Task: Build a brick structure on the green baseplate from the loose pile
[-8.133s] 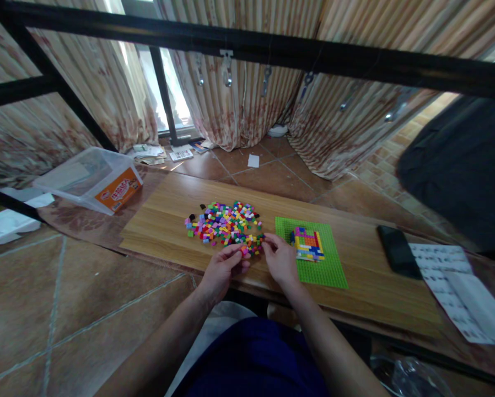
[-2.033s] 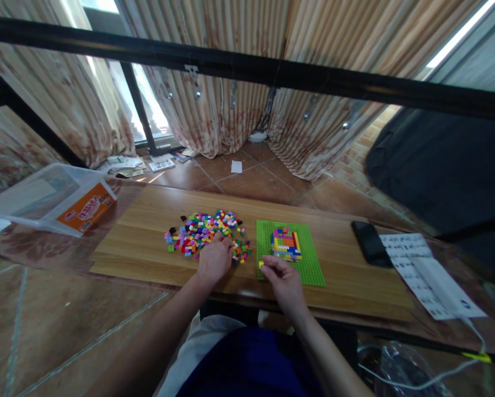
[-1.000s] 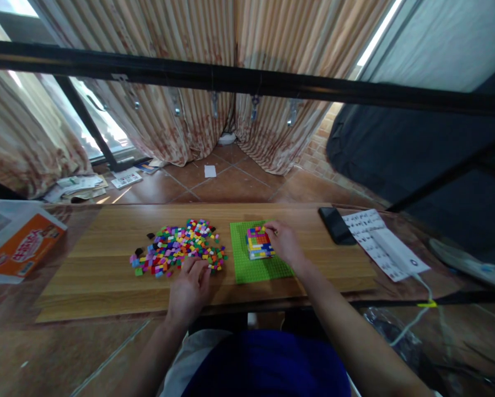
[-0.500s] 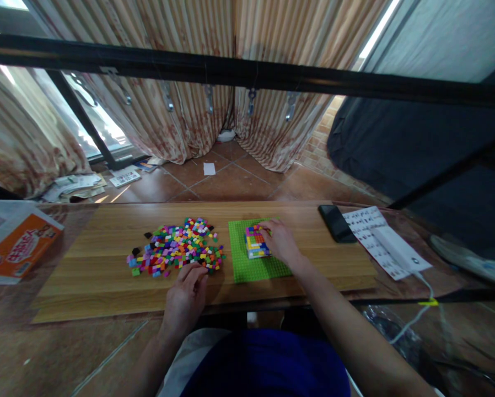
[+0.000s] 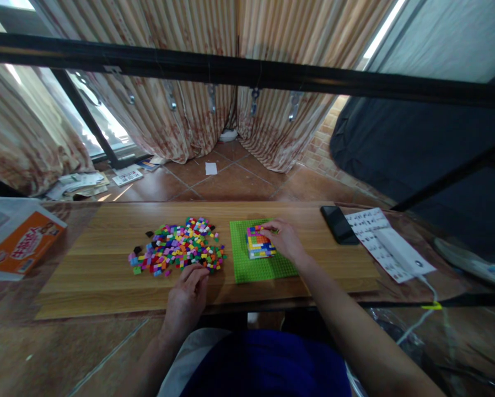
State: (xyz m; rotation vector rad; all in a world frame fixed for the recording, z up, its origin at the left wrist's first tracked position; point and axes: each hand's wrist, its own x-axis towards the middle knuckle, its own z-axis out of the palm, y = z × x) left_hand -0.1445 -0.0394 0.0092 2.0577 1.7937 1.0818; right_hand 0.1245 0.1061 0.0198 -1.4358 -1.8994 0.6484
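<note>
A small hollow block of coloured building bricks stands on a green studded baseplate. Over its far right corner is my right hand, fingers closed in a pinch on a building brick at the top edge; the fingertips mostly hide that brick. My left hand rests at the near edge of a loose pile of small bricks, fingers curled together. Whatever lies between its fingertips, if anything, is too small to make out.
Both hands work over a low wooden board. A clear plastic box with an orange label is at the left. To the right lie a black phone and a printed sheet. A black metal bar crosses in front.
My right hand has carried a yellow brick from the baseplate's near left side up to the brick block's top edge. My left hand has drawn back to the pile's near edge.
</note>
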